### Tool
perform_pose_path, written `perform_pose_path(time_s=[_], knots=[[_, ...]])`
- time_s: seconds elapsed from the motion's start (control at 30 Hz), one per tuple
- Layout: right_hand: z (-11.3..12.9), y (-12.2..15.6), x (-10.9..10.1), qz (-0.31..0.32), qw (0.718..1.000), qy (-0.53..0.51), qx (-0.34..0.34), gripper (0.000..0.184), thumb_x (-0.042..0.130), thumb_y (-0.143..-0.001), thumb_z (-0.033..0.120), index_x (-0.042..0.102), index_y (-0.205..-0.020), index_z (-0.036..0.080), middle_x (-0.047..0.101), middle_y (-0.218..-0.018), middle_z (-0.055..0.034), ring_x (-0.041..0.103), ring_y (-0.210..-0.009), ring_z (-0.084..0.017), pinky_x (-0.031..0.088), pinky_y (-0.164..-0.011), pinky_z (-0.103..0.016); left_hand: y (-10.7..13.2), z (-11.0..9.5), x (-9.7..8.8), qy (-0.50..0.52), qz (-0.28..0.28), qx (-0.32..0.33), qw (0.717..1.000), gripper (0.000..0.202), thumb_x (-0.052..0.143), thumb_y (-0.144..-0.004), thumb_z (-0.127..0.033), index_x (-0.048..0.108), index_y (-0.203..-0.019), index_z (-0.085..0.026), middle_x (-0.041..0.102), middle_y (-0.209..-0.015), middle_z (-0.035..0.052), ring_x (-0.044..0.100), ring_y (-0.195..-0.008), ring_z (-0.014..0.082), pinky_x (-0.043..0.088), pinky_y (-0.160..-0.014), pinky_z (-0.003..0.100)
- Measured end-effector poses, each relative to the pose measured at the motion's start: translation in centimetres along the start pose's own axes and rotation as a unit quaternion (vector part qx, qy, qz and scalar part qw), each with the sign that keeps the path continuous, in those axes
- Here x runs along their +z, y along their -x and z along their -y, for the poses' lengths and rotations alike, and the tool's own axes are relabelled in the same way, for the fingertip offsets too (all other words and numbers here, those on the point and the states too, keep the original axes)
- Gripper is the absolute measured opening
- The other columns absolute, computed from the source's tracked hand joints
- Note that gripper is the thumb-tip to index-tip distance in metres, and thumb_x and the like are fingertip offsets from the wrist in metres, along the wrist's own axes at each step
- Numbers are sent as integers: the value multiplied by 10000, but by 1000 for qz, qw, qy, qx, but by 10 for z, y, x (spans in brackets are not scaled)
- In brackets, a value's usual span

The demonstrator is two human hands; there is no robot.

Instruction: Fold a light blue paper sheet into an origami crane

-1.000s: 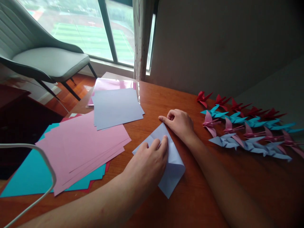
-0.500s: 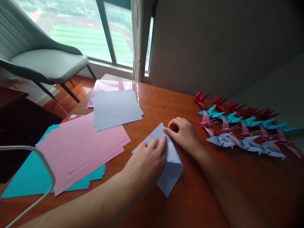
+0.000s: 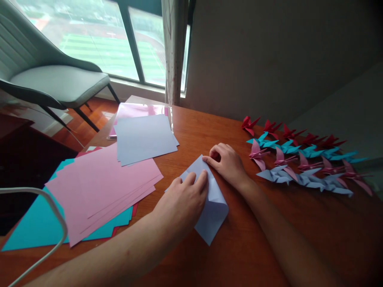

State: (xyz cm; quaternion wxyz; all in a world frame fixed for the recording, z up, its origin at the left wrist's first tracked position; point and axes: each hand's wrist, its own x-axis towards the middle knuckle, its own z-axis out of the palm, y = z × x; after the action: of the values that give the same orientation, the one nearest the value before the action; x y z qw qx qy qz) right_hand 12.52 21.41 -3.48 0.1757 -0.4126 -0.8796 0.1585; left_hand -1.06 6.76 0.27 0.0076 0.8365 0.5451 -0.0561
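A pale blue-grey sheet of origami paper lies on the table in front of me, partly folded, its right side curling up off the surface. My left hand rests over its left half, fingers bent and fingertips pressed on the paper near the upper edge; the thumb is hidden. At the paper's far corner, my right hand pinches the edge between thumb and curled forefinger. Both hands touch the same sheet, and the left covers much of it.
Pink sheets overlap turquoise sheets on the left, with pale blue-grey sheets behind. Rows of folded cranes in red, turquoise, pink and grey-blue stand right. A white curved tube crosses the lower left.
The whole view has shifted slightly, with the cranes now a little further left in the picture. Both hands keep nearly the same hold on the paper.
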Motion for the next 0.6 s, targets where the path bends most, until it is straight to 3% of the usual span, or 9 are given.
perform_pose_path(time_s=[0.23, 0.47, 0.6], knots=[[-8, 32, -19, 61, 997, -26, -47, 255, 661, -888, 422, 560, -771, 219, 606, -834, -21, 531, -820, -198, 413, -746, -324, 1, 1, -2, 1, 0, 3, 1000, 471, 380, -957, -207, 491, -1403, -100, 467, -1448, 149, 554, -975, 247, 519, -665, 361], [-13, 35, -30, 104, 990, -63, -74, 212, 692, -872, 375, 579, -807, 208, 614, -869, -19, 540, -851, -189, 422, -758, -315, -6, 11, -1, 38, -13, 10, 999, 327, 463, -924, -178, 593, -1223, -166, 580, -1228, 97, 552, -897, 230, 489, -637, 343], [-14, 40, -28, 81, 992, -73, -65, 177, 679, -877, 350, 588, -826, 207, 622, -863, -20, 548, -833, -183, 427, -740, -307, -9, 25, -4, 31, -51, -79, 995, 266, 486, -942, -237, 571, -1186, -177, 594, -1172, 107, 566, -992, 271, 487, -745, 380]])
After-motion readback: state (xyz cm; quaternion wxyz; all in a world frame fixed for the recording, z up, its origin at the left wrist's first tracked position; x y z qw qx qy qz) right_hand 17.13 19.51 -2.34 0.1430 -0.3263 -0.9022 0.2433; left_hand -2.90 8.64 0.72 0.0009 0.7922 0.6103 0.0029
